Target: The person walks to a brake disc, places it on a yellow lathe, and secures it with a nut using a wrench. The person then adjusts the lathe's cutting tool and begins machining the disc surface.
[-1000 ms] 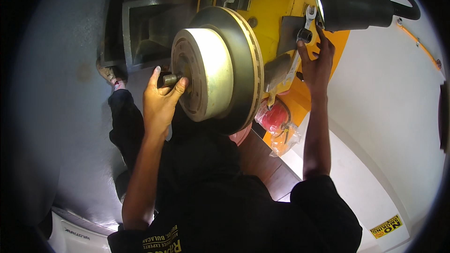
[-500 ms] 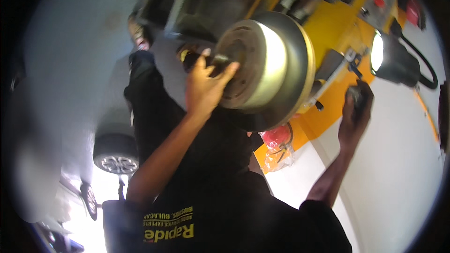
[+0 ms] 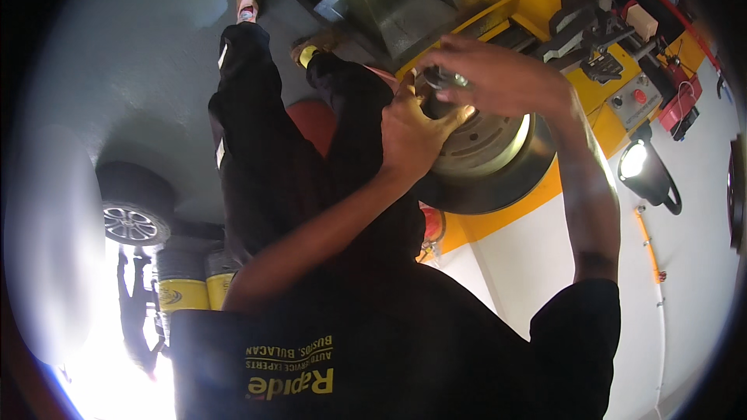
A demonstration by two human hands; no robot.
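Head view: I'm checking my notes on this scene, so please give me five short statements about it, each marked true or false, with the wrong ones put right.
1. The lamp is lit. True.
2. The left hand is on the lamp. False: it is close to the right hand, in front of the brake disc.
3. The shirt is black. True.
4. The button on the control box is green. False: it is red.
5. The car wheel shows at the picture's right. False: it is at the left.
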